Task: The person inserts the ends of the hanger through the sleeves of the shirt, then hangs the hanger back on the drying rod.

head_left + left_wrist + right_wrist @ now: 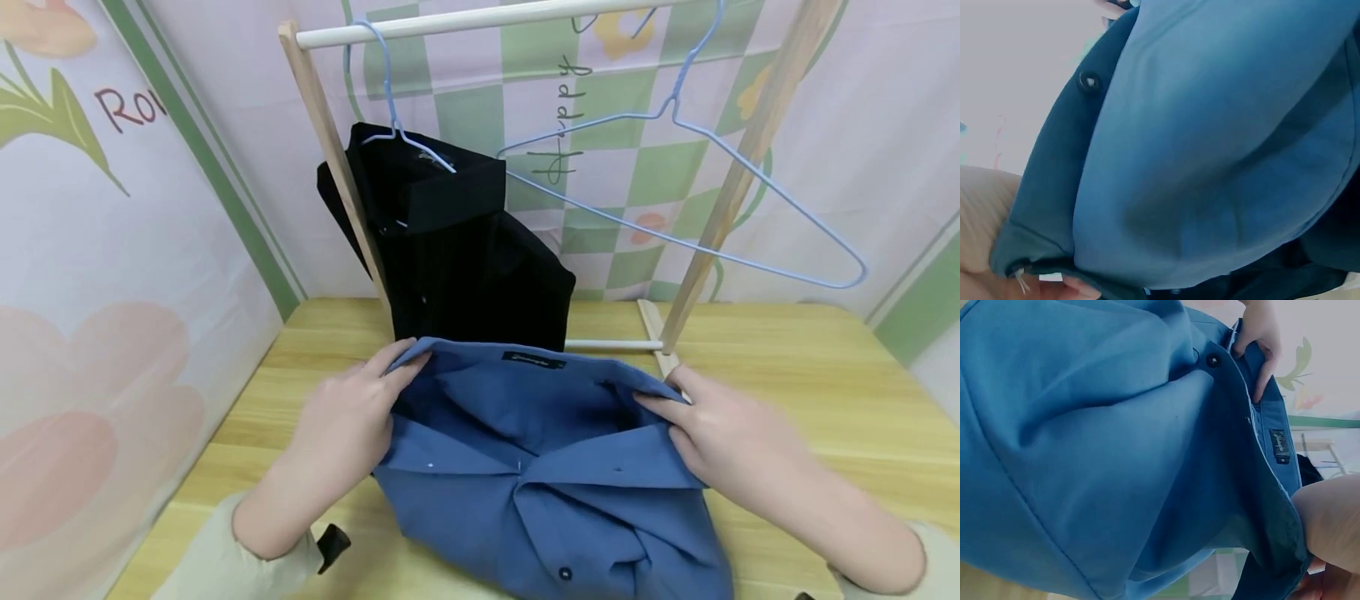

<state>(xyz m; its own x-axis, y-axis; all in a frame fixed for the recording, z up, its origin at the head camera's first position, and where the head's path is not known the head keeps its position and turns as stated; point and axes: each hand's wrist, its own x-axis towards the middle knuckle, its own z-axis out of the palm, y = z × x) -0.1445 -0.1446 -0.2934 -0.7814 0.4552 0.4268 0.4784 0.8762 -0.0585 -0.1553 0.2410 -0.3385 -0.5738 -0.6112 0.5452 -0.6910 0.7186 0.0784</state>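
Note:
A blue shirt point(465, 492) with dark buttons fills the front of the head view, its collar held spread toward the rack. My left hand point(348, 417) pinches the left side of the collar between thumb and fingers. At the collar's right side, my right hand point(731, 429) grips the cloth with its fingers inside the opening. A dark label point(532, 360) shows on the inner neckband. In the left wrist view, the shirt front point(1210, 125) covers most of the picture and partly hides the fingers. The right wrist view shows the shirt's folds point(1116, 450) and both hands on it.
Behind the shirt stands a wooden rack with a white top rail point(465, 21). From it hang a black garment point(480, 275) on a blue hanger and a bare blue hanger point(600, 218) at right. The wood-grain table point(810, 392) lies beneath. A printed curtain point(195, 250) encloses the table.

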